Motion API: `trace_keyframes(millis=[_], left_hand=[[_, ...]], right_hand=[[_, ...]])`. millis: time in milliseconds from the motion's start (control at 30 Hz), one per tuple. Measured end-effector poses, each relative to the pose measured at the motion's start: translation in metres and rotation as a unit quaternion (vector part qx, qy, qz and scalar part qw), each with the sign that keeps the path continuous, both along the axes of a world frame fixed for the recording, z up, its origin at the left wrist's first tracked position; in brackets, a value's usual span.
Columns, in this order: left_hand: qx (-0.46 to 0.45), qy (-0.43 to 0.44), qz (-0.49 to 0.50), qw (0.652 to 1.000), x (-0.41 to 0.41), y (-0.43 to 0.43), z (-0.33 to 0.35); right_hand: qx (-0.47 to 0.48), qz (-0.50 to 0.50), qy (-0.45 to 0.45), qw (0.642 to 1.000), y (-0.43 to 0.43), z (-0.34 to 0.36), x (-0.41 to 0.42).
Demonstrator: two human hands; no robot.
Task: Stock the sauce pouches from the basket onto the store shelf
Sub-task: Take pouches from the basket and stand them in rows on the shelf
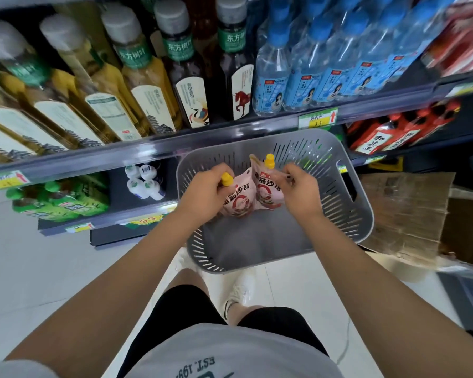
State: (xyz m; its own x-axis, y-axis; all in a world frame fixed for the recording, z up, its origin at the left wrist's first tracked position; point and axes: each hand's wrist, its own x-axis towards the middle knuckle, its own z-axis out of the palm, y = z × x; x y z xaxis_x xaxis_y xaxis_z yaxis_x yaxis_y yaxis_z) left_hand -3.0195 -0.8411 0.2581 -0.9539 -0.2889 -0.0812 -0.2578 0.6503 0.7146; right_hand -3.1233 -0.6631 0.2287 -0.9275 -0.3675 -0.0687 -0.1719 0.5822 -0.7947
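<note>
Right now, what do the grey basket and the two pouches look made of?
The basket: probably moulded plastic, matte grey, judging by its slotted walls and cut-out handle. The left pouch and right pouch: likely soft printed film, visibly creased, with hard-looking yellow caps.

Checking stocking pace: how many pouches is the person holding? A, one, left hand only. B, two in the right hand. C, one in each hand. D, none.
C: the left hand grips the left pouch near its cap, and the right hand pinches the right pouch.
</note>
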Motion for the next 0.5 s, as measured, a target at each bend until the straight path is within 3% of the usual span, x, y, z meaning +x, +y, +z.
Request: trace_keyframes(millis=[233, 500], left_hand=[[0.058, 0.15, 0.025, 0.987, -0.004, -0.014, 0.092], [0.083, 0.341, 0.054, 0.935, 0.008, -0.047, 0.215]], right_hand=[[-0.088, -0.045, 0.187, 0.977, -0.012, 0.081, -0.017], [-0.239, 0.036, 0.296, 0.924, -0.057, 0.219, -0.02]])
